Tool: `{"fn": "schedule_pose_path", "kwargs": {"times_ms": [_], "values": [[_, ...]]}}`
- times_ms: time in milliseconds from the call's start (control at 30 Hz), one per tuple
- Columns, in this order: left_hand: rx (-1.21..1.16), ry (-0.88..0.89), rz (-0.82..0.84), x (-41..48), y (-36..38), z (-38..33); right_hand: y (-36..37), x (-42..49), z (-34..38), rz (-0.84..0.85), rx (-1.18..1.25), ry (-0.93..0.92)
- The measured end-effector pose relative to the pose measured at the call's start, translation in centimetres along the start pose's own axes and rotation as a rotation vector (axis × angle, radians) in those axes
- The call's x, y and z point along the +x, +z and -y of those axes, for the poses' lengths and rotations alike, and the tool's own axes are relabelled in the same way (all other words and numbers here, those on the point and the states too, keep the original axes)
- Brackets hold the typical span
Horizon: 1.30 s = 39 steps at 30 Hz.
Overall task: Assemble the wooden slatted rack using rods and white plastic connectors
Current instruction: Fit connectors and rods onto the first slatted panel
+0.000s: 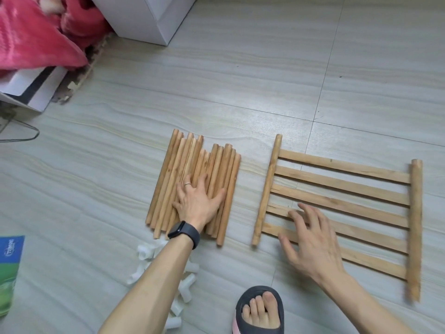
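from the head view, the parts lie sorted on the floor (240,80) and nothing is joined yet, so i'd call this the opening step. the left hand (199,201) lies flat, fingers spread, on the pile of rods (224,165). the right hand (310,242), spread and blurred, is over the slatted panel (349,186); i can't tell if it touches. the white connectors (144,254) sit under the left forearm. the next move likely calls for pinching one rod and one connector.
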State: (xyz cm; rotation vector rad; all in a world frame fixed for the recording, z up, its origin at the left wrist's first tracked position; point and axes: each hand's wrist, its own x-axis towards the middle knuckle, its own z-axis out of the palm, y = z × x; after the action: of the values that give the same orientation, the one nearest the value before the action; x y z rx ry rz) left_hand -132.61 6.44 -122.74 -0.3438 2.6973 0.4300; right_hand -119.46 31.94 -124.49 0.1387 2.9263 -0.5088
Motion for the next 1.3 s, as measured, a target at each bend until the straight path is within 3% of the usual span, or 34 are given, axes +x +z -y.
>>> {"fn": "schedule_pose_path", "kwargs": {"times_ms": [300, 467, 600, 767, 867, 967, 1100, 1200, 1300], "values": [[0.011, 0.076, -0.150, 0.3, -0.6, 1.6, 1.9, 0.0, 0.6, 0.018, 0.016, 0.022], [-0.131, -0.185, -0.355, 3.5, -3.7, 4.4, 1.7, -0.2, -0.3, 0.074, 0.007, -0.008], [-0.188, -0.385, -0.130, 6.1, -5.7, 7.0, 1.6, -0.1, -0.4, 0.098, 0.007, 0.003], [-0.200, -0.333, -0.068, 7.0, -5.5, 8.3, 1.8, 0.2, 0.0, 0.068, 0.017, 0.018], [-0.078, -0.315, -0.056, 7.0, -4.6, 7.8, 1.7, 0.3, 0.0, 0.061, 0.018, 0.020], [-0.016, -0.293, -0.099, 6.9, -4.3, 7.2, 1.6, 0.3, -0.1, 0.082, 0.022, 0.014], [-0.171, -0.278, -0.256, 6.6, -5.2, 5.3, 0.9, 0.5, -0.6, 0.135, 0.035, 0.000], [-0.344, -0.107, -0.323, 5.4, -6.0, 1.9, 0.0, 1.2, -0.5, 0.185, 0.110, 0.026], [-0.503, 0.171, -0.156, 2.4, -5.4, -2.8, -2.7, 2.5, 0.0, 0.195, 0.467, 0.182]]}}
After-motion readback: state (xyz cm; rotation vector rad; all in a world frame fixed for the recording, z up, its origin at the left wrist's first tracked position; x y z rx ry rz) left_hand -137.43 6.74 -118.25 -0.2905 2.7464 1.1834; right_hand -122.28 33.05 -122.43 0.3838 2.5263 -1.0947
